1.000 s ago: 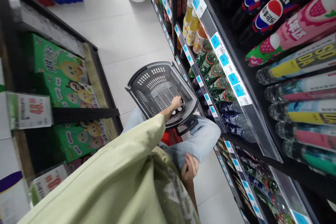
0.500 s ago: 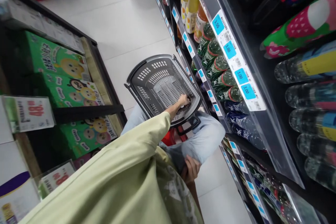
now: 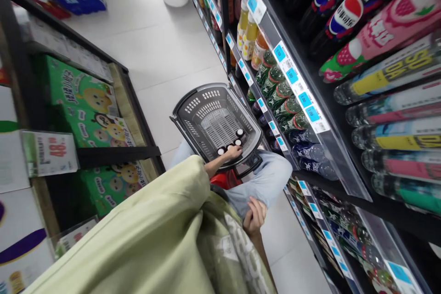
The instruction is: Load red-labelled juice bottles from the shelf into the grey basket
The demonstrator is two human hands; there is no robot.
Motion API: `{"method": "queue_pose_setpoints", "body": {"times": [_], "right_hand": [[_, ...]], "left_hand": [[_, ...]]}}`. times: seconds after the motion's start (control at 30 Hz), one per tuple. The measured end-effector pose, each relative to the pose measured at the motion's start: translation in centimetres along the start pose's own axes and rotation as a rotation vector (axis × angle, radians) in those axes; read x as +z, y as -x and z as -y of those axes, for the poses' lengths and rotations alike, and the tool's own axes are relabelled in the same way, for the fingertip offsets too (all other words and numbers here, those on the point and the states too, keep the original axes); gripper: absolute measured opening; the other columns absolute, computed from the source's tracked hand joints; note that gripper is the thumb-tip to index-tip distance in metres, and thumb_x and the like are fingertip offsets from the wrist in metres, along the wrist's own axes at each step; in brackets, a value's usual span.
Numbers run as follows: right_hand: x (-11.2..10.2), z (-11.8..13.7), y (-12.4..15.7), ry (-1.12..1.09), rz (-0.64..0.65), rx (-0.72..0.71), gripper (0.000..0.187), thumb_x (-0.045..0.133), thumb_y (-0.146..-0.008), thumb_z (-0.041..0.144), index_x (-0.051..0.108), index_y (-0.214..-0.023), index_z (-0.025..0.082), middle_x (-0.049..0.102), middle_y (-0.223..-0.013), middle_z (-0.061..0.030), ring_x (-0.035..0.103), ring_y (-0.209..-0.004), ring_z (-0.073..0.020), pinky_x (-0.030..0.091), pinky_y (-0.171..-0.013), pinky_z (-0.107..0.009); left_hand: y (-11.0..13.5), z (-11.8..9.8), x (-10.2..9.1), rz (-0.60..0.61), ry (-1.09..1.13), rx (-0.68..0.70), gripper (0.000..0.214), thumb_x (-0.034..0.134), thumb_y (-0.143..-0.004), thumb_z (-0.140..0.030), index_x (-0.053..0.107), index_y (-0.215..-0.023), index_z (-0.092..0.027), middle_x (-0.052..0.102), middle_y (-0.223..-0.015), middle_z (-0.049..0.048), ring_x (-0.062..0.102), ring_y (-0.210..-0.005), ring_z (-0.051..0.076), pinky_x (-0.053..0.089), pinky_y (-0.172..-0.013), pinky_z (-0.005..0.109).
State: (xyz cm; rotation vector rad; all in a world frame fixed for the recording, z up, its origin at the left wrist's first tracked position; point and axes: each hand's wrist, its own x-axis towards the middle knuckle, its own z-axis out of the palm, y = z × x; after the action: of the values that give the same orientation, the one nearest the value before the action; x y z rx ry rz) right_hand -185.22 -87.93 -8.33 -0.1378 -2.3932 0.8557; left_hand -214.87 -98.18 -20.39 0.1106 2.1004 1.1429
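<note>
While the left hand [image 3: 234, 151] is reaching into the basket [image 3: 193, 105] at twelve o'clock, its grip, closure untellable, is touching bottles [image 3: 238, 132] bunched upright, likely propping each other; the right hand [image 3: 254, 213] is lying released.

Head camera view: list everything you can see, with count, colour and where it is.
basket: one, dark grey, on the floor in the aisle
capped bottles: four caps showing, white on dark, inside basket
green bottles: about five, right shelf
blue bottles: several, right shelf, beside the green, nearer
juice bottles: three, yellow and orange, farther along the shelf
price tags: many, blue, shelf edges
cartons: several, green, left rack
left hand: on the capped bottles, grip unclear
right hand: open, on the jeans knee
</note>
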Motion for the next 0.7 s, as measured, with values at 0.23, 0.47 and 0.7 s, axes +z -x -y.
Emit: {"method": "queue_pose_setpoints", "body": {"times": [0.23,0.47,0.7], "right_hand": [[-0.2,0.1,0.5,0.017,-0.054,0.000,0.034,0.052,-0.091,0.005,0.074,-0.110,0.023,0.083,-0.109,-0.0121,0.080,-0.093,-0.0336,0.067,-0.078,-0.051],[-0.1,0.9,0.3,0.045,-0.049,0.097,0.037,0.045,-0.090,0.021,0.071,-0.103,0.043,0.082,-0.108,0.0007,0.082,-0.091,-0.0405,0.067,-0.078,-0.070],[0.9,0.5,0.1,0.000,-0.077,0.103,0.032,0.048,-0.091,0.023,0.064,-0.108,0.044,0.082,-0.111,0.0011,0.080,-0.093,-0.0412,0.065,-0.079,-0.075]], "left_hand": [[9.3,3.7,-2.2,-0.007,0.075,0.168,0.015,0.076,-0.083,-0.033,0.065,-0.074,-0.029,0.067,-0.078,0.0046,0.065,-0.085,0.026,0.053,-0.099,0.037],[9.9,2.5,-4.8,0.166,-0.143,0.066,0.021,0.067,-0.096,-0.028,0.069,-0.097,-0.007,0.072,-0.088,0.0080,0.060,-0.103,0.025,0.044,-0.104,0.031],[11.9,0.9,-6.4,0.190,-0.223,0.076,0.025,0.063,-0.097,-0.021,0.070,-0.106,0.000,0.075,-0.101,0.0095,0.061,-0.110,0.023,0.042,-0.101,0.024]]}}
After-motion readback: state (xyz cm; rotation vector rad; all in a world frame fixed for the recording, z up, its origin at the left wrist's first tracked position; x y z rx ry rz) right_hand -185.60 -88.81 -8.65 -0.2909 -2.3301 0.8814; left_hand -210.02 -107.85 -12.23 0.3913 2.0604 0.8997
